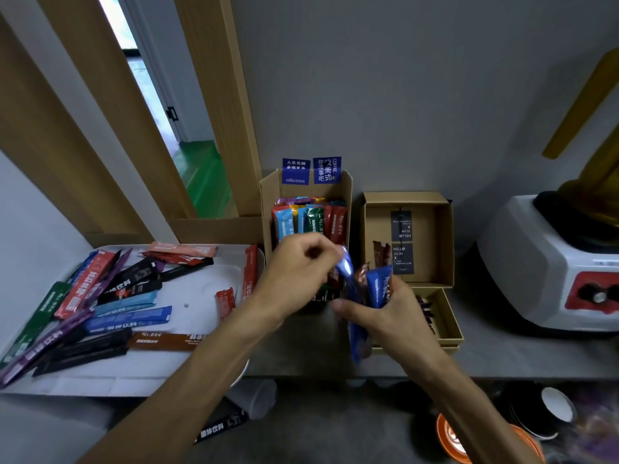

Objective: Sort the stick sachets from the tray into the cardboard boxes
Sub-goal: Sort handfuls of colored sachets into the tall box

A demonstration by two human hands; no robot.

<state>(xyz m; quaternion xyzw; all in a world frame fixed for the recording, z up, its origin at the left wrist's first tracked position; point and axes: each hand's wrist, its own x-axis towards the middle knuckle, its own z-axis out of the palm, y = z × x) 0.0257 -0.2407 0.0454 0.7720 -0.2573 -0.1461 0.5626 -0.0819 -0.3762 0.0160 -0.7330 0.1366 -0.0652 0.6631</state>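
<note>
Blue sachet stands nearly upright, its top pinched by the left hand. Below, the right hand clasps a bundle of sticks. The tall cardboard box sits just beyond, nearer the left hand.

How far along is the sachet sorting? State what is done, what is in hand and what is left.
Done: many coloured stick sachets stand upright in the tall brown cardboard box. In hand: the right grip holds a bunch of blue and brown sachets, and the left grip pinches one shiny blue sachet. Left: many loose sachets lie on the white rectangular tray.
</note>
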